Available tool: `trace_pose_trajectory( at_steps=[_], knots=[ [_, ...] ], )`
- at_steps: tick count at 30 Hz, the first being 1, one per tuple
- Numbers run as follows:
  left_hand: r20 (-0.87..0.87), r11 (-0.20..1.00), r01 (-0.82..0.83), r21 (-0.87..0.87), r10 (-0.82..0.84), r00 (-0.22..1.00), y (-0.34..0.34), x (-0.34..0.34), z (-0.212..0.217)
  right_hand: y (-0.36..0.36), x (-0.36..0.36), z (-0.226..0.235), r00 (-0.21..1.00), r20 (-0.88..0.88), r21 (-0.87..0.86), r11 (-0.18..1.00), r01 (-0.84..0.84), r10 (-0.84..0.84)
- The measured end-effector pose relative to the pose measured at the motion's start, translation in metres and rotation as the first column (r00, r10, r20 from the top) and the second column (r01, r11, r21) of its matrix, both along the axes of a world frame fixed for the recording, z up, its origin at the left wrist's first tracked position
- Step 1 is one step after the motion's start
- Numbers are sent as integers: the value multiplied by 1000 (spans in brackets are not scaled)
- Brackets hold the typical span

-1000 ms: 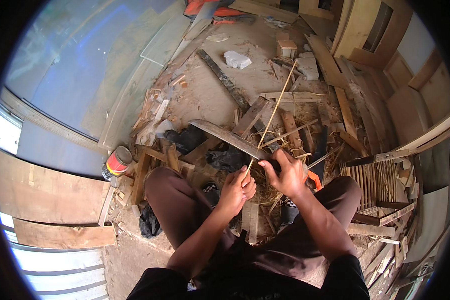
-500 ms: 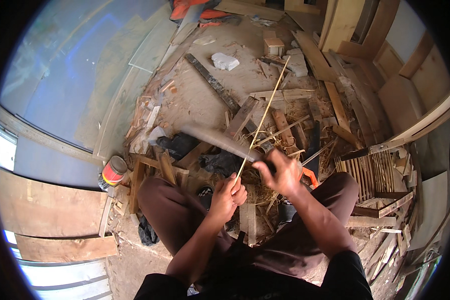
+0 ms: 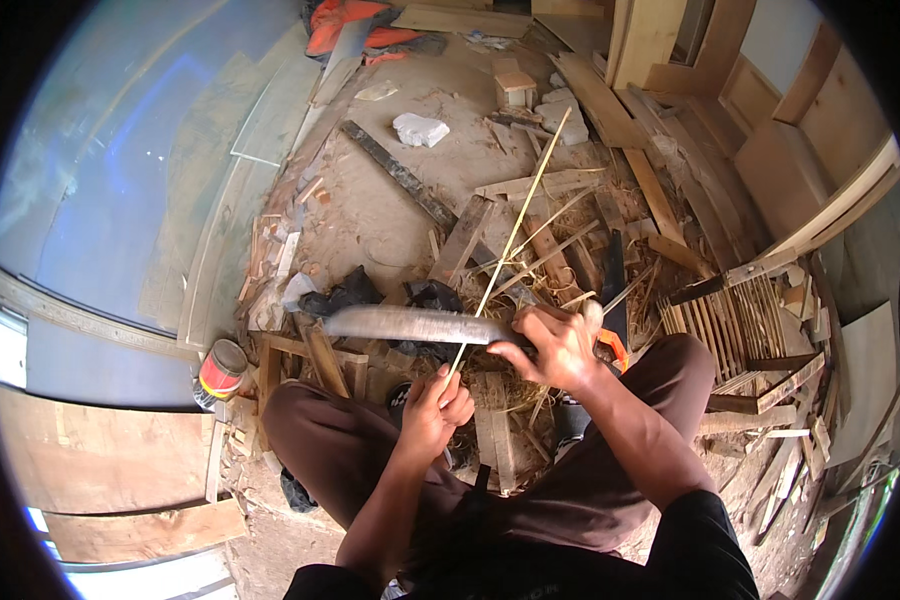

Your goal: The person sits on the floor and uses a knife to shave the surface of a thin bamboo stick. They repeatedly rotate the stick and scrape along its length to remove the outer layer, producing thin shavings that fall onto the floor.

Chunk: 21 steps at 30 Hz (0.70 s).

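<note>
A long, thin strip of pale bamboo or cane (image 3: 515, 225) runs up and away from the person's lap, its far end reaching over the sandy floor (image 3: 390, 215) toward a white stone (image 3: 420, 128), its near end pinched in the left hand (image 3: 432, 408), whose fingers are pressed together around it just above the knees. The right hand (image 3: 560, 345) is wrapped tight around the handle of a big knife (image 3: 415, 324), whose broad grey blade lies flat and crosswise, pointing to the person's left, with the strip crossing its edge near the handle. Held this way, the left hand seems to steady and feed the strip while the blade bears against it, as one would for shaving or splitting; whether the edge is actually biting into the strip is hard to tell at this size. Something orange (image 3: 613, 348) shows just behind the right hand, probably another tool, though the hand hides most of it. The person sits low with knees spread, so the work sits between them over a litter of shavings and offcuts (image 3: 515, 440). Further out lie scrap boards (image 3: 545, 235), a dark plank (image 3: 395, 175), a slatted wooden frame (image 3: 730, 320) on the right, and a small red and yellow tin (image 3: 220, 372) by the left knee.
</note>
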<state>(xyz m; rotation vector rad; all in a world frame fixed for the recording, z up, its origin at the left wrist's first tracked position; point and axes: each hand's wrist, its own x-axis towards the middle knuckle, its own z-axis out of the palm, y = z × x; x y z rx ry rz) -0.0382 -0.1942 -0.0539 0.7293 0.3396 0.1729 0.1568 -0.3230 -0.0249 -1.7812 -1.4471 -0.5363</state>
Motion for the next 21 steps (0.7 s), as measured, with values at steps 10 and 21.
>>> trace_pose_trajectory(
  at_steps=[10,21],
  knots=[
    [-59,997,72,1,-72,996,5,-5,-2,-15,12,-30,909,-181,-272,908,319,-374],
    [-137,984,178,-8,-177,975,1,-14,-14,-31,42,-40,796,-333,-219,863,455,-505]
  ],
)
